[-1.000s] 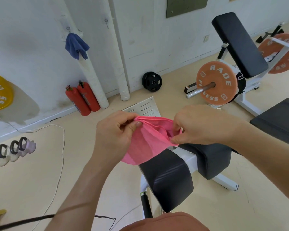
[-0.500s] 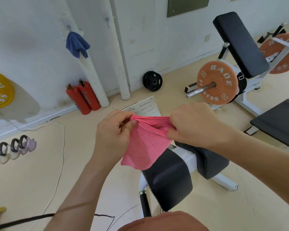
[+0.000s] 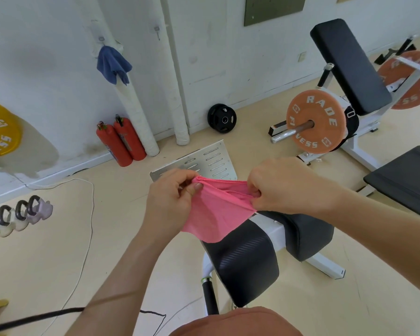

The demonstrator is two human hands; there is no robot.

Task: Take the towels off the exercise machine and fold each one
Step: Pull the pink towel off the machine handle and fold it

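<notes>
A pink towel (image 3: 216, 212) hangs folded in the air between my hands, above the black pads of the white-framed exercise machine (image 3: 247, 263). My left hand (image 3: 172, 200) pinches its top left corner, thumb on the cloth. My right hand (image 3: 286, 185) grips the top right corner with curled fingers. The top edge is stretched between them and shows two layers. A blue towel (image 3: 112, 64) hangs from a hook on a white padded pole at the far wall.
Two red fire extinguishers (image 3: 121, 141) stand by the wall. A perforated metal plate (image 3: 214, 158) lies on the floor behind the towel. Orange weight plates (image 3: 313, 122) sit on a bench machine at right. Kettlebells (image 3: 22, 214) line the left. Cables cross the floor.
My hands have drawn slightly apart, pulling the towel's top edge straighter. The towel hangs flatter than before.
</notes>
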